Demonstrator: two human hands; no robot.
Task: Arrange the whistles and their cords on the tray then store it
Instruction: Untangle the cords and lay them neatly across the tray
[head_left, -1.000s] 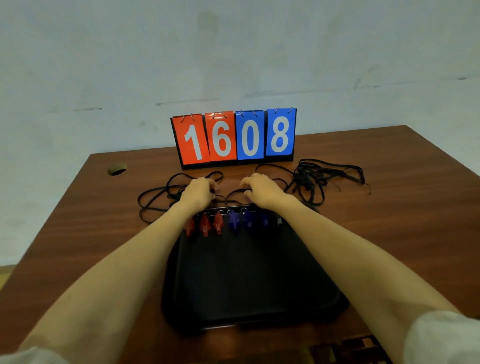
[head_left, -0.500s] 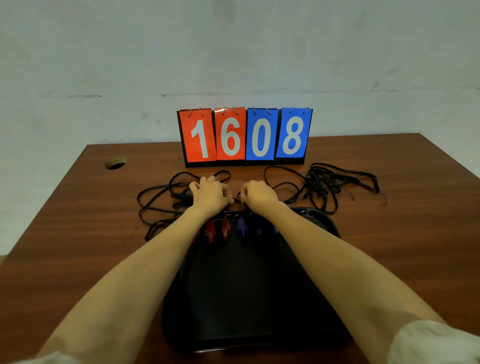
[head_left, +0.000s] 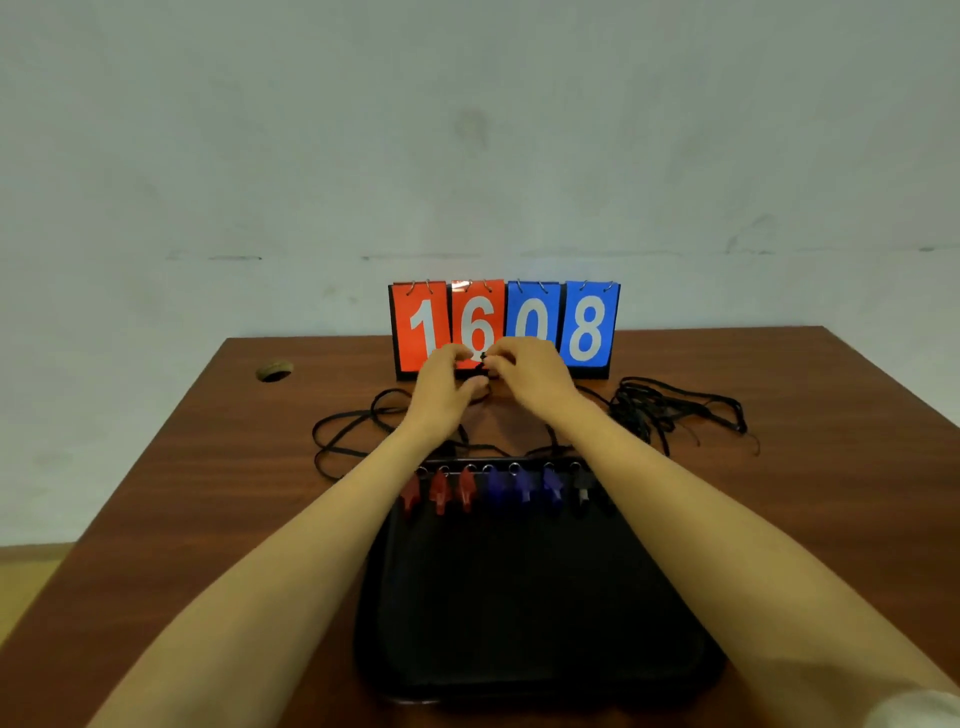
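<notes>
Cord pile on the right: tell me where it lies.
In the head view the cord pile lies on the table, right of the right hand, between the scoreboard and the tray's far corner.

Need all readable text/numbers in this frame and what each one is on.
"1": left red card of the flip scoreboard.
"6": right red card; the left hand and right hand, pinching a cord, cover its foot.
"0": left blue card, foot behind the right hand.
"8": right blue card.
No text visible on the whistles or tray.
</notes>
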